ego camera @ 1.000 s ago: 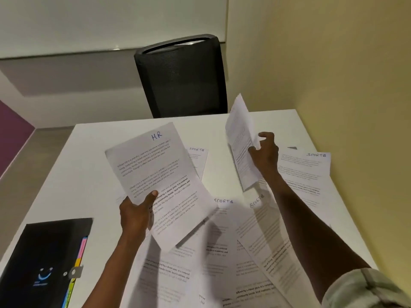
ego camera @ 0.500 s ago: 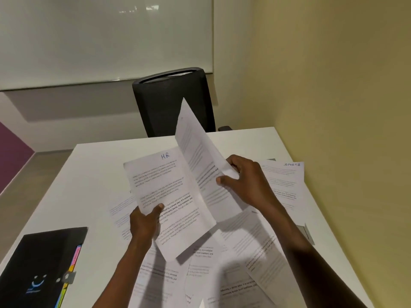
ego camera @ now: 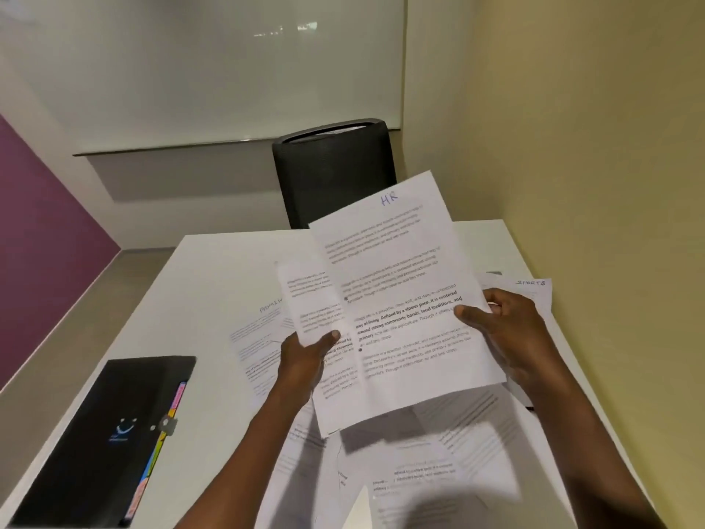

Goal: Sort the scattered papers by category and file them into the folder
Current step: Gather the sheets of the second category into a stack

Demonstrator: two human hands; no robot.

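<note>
Both hands point(ego camera: 305, 360) point(ego camera: 511, 337) grip two overlapped sheets point(ego camera: 396, 299); misaligned edges risk one slipping onto loose papers point(ego camera: 438, 463).

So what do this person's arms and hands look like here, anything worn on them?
Both forearms are bare as far as the frame shows. The left hand and right hand carry no gloves, and no rings, watch or bracelet are visible. No sleeve shows in this frame.
</note>
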